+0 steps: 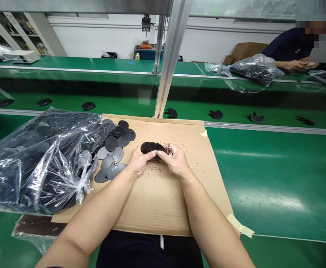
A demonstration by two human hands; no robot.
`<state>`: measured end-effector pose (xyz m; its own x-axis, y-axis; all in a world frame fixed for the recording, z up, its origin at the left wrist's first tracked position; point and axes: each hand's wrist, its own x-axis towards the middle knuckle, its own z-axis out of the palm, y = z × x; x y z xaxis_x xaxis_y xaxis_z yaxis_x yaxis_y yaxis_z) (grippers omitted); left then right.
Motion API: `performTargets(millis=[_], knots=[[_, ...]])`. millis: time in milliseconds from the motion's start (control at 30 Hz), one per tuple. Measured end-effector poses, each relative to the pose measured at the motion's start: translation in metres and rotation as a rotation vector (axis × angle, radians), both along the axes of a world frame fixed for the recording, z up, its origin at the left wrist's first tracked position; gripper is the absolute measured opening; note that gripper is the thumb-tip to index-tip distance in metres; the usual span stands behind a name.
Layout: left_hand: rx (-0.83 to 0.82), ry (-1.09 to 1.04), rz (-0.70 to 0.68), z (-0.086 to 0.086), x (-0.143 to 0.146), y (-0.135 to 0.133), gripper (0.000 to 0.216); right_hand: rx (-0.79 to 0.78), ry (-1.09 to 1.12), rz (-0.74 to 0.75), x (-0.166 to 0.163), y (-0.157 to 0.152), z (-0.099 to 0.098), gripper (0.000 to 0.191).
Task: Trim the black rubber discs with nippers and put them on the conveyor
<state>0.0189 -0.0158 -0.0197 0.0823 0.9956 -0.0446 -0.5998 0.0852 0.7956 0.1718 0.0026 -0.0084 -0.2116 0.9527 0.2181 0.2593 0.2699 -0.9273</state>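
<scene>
In front of me, a dark piece made of round black plastic discs [152, 148], seemingly overlapping, is held between both hands. My left hand [139, 160] is closed on its left end, thumb on the near edge. My right hand [176, 159] grips the other end, and its thumb meets the left one. Tucked in the right fingers is a small shiny metal tool [169, 150] whose kind I cannot make out. Beneath lies a cardboard sheet [163, 201] strewn with tiny dark crumbs. Loose black and grey oval discs [115, 141] are piled left of my hands.
A clear plastic bag [40, 160] full of dark discs lies at left. Beyond the cardboard, several black parts [216, 114] sit spaced along a green strip. A metal post [170, 56] rises ahead. At far right, a person [288, 48] works beside plastic bags [256, 69].
</scene>
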Motion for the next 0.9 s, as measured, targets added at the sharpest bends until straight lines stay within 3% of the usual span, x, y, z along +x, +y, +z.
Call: performTargets(millis=[200,333,533,767,900], knots=[[-0.106,-0.053,0.037,0.003,-0.001,0.003,0.04,0.073,-0.015,-0.083,-0.009,-0.007,0.001,0.029],[-0.27,-0.169,-0.064,0.006,-0.009,0.005,0.027,0.277,0.008,0.017,-0.015,-0.013,0.001,0.023],[-0.423,-0.253,-0.18,0.012,-0.013,0.003,0.013,0.515,-0.116,-0.017,-0.017,-0.015,0.001,0.019],[-0.357,-0.24,-0.222,0.01,-0.012,0.0,0.025,0.672,-0.203,-0.002,-0.015,-0.015,0.001,0.02],[-0.289,-0.226,-0.231,0.004,-0.012,-0.002,0.035,0.672,-0.228,-0.031,-0.016,-0.016,0.001,0.02]])
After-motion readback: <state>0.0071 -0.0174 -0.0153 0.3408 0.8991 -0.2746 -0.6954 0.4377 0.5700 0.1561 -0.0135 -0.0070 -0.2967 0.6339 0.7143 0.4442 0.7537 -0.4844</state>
